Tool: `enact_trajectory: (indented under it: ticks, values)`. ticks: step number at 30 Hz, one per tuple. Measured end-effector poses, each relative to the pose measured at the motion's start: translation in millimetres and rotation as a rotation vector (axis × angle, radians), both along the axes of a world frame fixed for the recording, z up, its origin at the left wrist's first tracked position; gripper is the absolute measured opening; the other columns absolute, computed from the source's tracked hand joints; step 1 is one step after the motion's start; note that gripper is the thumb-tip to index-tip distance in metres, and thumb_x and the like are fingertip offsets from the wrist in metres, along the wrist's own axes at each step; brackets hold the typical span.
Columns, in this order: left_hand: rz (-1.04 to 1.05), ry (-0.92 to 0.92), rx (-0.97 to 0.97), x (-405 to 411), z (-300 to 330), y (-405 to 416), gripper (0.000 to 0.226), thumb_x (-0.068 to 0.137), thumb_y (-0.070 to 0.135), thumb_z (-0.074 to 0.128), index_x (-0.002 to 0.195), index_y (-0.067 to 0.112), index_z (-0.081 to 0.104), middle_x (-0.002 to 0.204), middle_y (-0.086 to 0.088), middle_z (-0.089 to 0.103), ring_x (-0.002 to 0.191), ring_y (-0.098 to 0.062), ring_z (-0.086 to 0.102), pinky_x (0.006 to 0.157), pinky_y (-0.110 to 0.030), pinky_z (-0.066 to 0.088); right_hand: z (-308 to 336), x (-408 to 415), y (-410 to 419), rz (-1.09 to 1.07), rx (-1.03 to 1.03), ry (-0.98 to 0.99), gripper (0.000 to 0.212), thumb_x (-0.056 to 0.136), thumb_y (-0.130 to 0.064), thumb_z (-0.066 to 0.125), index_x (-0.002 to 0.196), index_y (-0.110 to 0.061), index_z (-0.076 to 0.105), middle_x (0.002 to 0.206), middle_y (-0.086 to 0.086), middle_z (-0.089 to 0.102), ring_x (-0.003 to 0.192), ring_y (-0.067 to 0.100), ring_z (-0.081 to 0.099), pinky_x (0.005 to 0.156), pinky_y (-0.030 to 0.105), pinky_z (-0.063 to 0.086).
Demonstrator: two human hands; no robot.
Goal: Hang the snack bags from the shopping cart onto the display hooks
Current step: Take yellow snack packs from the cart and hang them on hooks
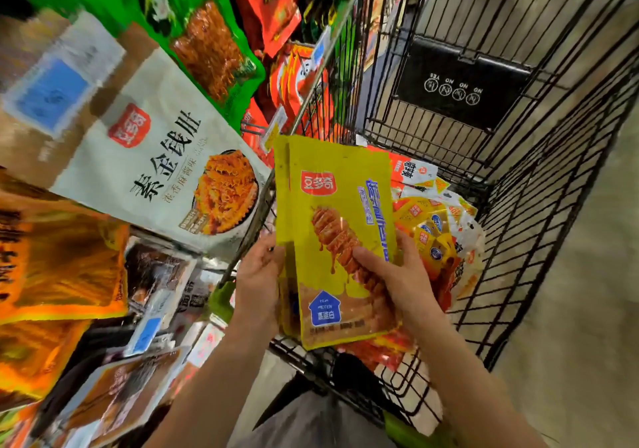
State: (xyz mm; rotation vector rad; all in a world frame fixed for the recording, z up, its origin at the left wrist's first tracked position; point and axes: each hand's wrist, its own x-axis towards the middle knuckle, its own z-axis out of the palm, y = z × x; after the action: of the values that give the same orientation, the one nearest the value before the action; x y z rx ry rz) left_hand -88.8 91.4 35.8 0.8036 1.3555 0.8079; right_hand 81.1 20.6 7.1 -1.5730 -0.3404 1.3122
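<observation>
A small stack of yellow snack bags [337, 205] stands upright over the near end of the black wire shopping cart [539, 226]. My left hand [259, 281] grips the stack's left edge. My right hand [397, 275] grips its right side, thumb across the front bag. More snack bags [439, 226], yellow, white and red, lie piled in the cart behind and below the stack. The display [155, 157] of hanging bags fills the left side; its hooks are hidden behind the bags.
On the display hang a pale bag, a green bag [204, 39], red bags [276, 5] and orange bags [62, 268], with blue price tags [52, 91] between them. The cart's black child-seat flap [463, 84] is at the far end. Grey floor lies right of the cart.
</observation>
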Motion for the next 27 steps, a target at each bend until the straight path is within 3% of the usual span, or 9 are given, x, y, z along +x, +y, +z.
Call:
enact_trajectory:
  ticks: [5, 10, 12, 15, 17, 20, 22, 24, 27]
  values:
    - [0.096, -0.101, 0.01, -15, 19, -14, 0.014, 0.094, 0.007, 0.054, 0.098, 0.014, 0.065, 0.103, -0.025, 0.066, 0.085, -0.032, 0.063, 0.088, -0.055, 0.049, 29, -19, -11, 0.036, 0.071, -0.187, 0.07, 0.066, -0.037, 0.084, 0.123, -0.036, 0.045, 0.095, -0.012, 0.071, 0.084, 0.01, 0.071, 0.082, 0.037, 0.057]
    - [0.106, -0.225, 0.15, -47, 52, -38, 0.03, 0.093, 0.005, 0.053, 0.085, 0.028, 0.069, 0.094, -0.017, 0.068, 0.075, -0.027, 0.064, 0.077, -0.043, 0.051, 64, -55, -18, 0.063, 0.187, -0.28, 0.094, 0.048, -0.057, 0.086, 0.128, -0.031, 0.043, 0.096, -0.009, 0.073, 0.084, 0.015, 0.072, 0.081, 0.046, 0.058]
    - [0.136, -0.253, 0.205, -67, 66, -47, 0.024, 0.084, 0.011, 0.06, 0.084, 0.033, 0.07, 0.096, -0.014, 0.066, 0.079, -0.024, 0.065, 0.078, -0.043, 0.051, 82, -72, -20, 0.099, 0.251, -0.327, 0.078, 0.055, -0.046, 0.086, 0.12, -0.031, 0.046, 0.089, -0.017, 0.072, 0.079, 0.007, 0.071, 0.074, 0.031, 0.059]
    - [0.148, -0.481, 0.194, -98, 87, -58, 0.008, 0.08, 0.021, 0.065, 0.078, 0.016, 0.07, 0.079, -0.011, 0.068, 0.067, -0.024, 0.066, 0.071, -0.039, 0.05, 111, -101, -21, 0.157, 0.363, -0.383, 0.052, 0.068, -0.018, 0.084, 0.102, -0.034, 0.048, 0.077, -0.026, 0.069, 0.068, -0.004, 0.066, 0.062, 0.012, 0.049]
    - [0.173, -0.395, 0.214, -118, 100, -63, 0.014, 0.084, 0.019, 0.061, 0.072, 0.013, 0.067, 0.069, -0.009, 0.066, 0.06, -0.024, 0.062, 0.064, -0.034, 0.049, 129, -119, -19, 0.186, 0.432, -0.372, 0.052, 0.069, -0.01, 0.083, 0.102, -0.034, 0.05, 0.078, -0.028, 0.069, 0.072, -0.005, 0.067, 0.066, 0.012, 0.048]
    - [0.261, -0.271, 0.363, -150, 117, -71, 0.011, 0.088, 0.018, 0.061, 0.083, 0.015, 0.071, 0.082, -0.014, 0.07, 0.076, -0.032, 0.063, 0.072, -0.046, 0.051, 151, -143, -18, 0.272, 0.527, -0.317, 0.054, 0.066, -0.013, 0.083, 0.106, -0.03, 0.051, 0.077, -0.031, 0.067, 0.072, -0.008, 0.065, 0.066, 0.012, 0.047]
    - [0.356, -0.169, 0.478, -173, 129, -78, 0.017, 0.091, 0.006, 0.059, 0.088, 0.015, 0.073, 0.083, -0.01, 0.073, 0.073, -0.028, 0.066, 0.068, -0.041, 0.054, 163, -158, -16, 0.32, 0.573, -0.271, 0.059, 0.057, -0.019, 0.084, 0.106, -0.03, 0.052, 0.079, -0.028, 0.069, 0.073, -0.006, 0.066, 0.071, 0.019, 0.05]
    - [0.433, -0.201, 0.519, -191, 144, -84, 0.018, 0.092, 0.003, 0.055, 0.09, 0.012, 0.07, 0.077, -0.006, 0.074, 0.063, -0.019, 0.068, 0.057, -0.032, 0.056, 175, -172, -10, 0.345, 0.611, -0.235, 0.066, 0.044, -0.027, 0.09, 0.101, -0.03, 0.058, 0.083, -0.016, 0.074, 0.08, 0.006, 0.07, 0.076, 0.03, 0.053]
    - [0.526, -0.295, 0.545, -210, 163, -93, 0.018, 0.092, 0.003, 0.053, 0.104, 0.008, 0.066, 0.092, -0.011, 0.074, 0.074, -0.023, 0.07, 0.064, -0.035, 0.059, 192, -186, 2, 0.374, 0.69, -0.201, 0.063, 0.039, -0.025, 0.09, 0.096, -0.027, 0.064, 0.081, -0.002, 0.074, 0.07, 0.013, 0.069, 0.063, 0.027, 0.053]
